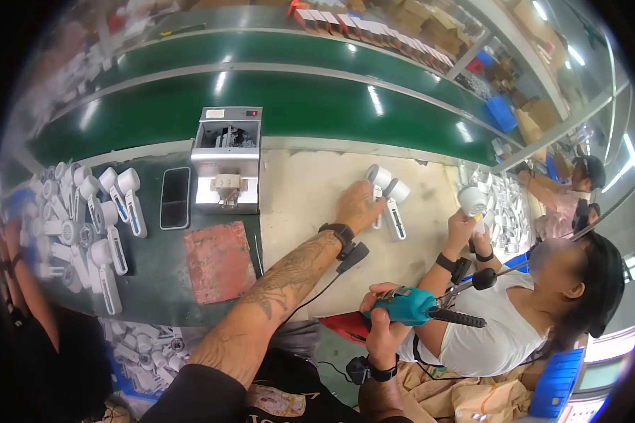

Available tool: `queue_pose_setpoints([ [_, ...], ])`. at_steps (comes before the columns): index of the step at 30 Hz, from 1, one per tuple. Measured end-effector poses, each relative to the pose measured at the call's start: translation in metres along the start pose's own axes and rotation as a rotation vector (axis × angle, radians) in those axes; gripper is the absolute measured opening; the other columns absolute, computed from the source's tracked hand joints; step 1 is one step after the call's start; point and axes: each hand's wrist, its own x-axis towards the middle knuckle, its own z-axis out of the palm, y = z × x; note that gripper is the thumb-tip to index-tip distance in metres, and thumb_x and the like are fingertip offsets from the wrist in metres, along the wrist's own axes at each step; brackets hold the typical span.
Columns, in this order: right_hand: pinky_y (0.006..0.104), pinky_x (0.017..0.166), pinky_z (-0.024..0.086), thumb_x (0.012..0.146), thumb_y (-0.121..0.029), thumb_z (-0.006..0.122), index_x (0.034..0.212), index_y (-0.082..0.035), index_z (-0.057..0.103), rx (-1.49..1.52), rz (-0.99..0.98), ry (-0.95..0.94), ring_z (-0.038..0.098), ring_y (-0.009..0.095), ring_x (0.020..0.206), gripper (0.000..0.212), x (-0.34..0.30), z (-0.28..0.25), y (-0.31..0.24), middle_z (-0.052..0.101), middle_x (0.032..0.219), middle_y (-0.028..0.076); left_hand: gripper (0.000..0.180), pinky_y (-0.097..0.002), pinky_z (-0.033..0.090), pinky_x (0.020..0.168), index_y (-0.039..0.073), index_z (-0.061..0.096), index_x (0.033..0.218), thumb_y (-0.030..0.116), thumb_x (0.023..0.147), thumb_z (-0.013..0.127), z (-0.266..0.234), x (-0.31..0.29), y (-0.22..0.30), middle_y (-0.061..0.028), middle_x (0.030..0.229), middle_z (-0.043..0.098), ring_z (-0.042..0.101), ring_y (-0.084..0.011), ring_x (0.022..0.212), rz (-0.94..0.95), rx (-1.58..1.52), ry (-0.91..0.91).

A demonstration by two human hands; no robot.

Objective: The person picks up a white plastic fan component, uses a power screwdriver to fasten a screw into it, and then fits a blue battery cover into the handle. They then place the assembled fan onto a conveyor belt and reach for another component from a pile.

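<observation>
My left hand [360, 206] reaches out over the beige mat, its fingers closed round a white handheld fan [378, 175] with a round head. Touching it on the right lies a second white handheld fan [396, 220], with a dark strip on its handle. Nearer my body, my right hand [384, 328] grips a teal electric screwdriver [406, 305] whose black ribbed end points right. A silver screw feeder [226, 161] with small metal pieces in its top tray stands left of the mat.
Many white fan parts [85, 233] cover the left bench beside a dark phone [175, 198]. A red plate [221, 262] lies before the feeder. At right, a co-worker [501, 317] holds a white fan head [473, 200] near more parts [504, 215]. A green conveyor [296, 99] runs behind.
</observation>
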Motion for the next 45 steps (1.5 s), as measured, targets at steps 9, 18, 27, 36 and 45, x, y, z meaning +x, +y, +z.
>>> queue_pose_setpoints([
  [9,0.0282,0.066,0.046,0.091,-0.043,0.069,0.115,0.004,0.055,0.087,0.001,-0.086,0.059,0.017,0.077,0.054,0.022,0.028,0.030,0.059,0.082,0.006,0.023,-0.0394,0.053,0.076,0.005,0.064,0.094,0.017,0.075,0.070,-0.169,-0.079,0.023,-0.0118,0.092,0.064,0.065,-0.0314,0.088,0.394,0.172,-0.124],
  [18,0.0307,0.070,0.048,0.095,-0.041,0.065,0.118,0.003,0.054,0.065,0.025,-0.224,0.062,0.019,0.082,0.051,0.045,0.090,0.042,0.060,0.086,0.007,0.031,-0.0383,0.053,0.074,0.009,0.067,0.101,0.019,0.074,0.077,-0.267,-0.175,-0.019,-0.0076,0.093,0.062,0.062,-0.0289,0.085,0.358,0.379,-0.080],
  [27,0.0326,0.059,0.041,0.087,-0.067,0.059,0.113,0.000,0.050,0.391,-0.065,-0.257,0.050,0.019,0.062,0.072,0.039,0.140,0.005,0.050,0.070,0.005,0.030,-0.0367,0.051,0.078,0.010,0.065,0.103,0.020,0.077,0.077,-0.285,-0.183,-0.034,-0.0045,0.099,0.062,0.060,-0.0271,0.091,0.393,0.327,-0.125],
  [36,0.0317,0.053,0.040,0.085,-0.068,0.060,0.108,0.000,0.050,0.384,-0.087,-0.299,0.049,0.018,0.056,0.072,0.039,0.183,0.007,0.048,0.064,0.004,0.035,-0.0398,0.050,0.084,0.013,0.065,0.103,0.024,0.073,0.079,-0.284,-0.193,-0.038,-0.0032,0.103,0.062,0.060,-0.0270,0.098,0.327,0.303,-0.030],
  [45,0.0313,0.052,0.040,0.088,-0.065,0.059,0.107,0.002,0.051,0.351,-0.103,-0.286,0.048,0.017,0.055,0.070,0.042,0.187,0.017,0.049,0.063,0.005,0.037,-0.0397,0.050,0.084,0.012,0.065,0.105,0.025,0.074,0.078,-0.284,-0.191,-0.039,-0.0033,0.104,0.063,0.061,-0.0272,0.097,0.327,0.264,-0.042],
])
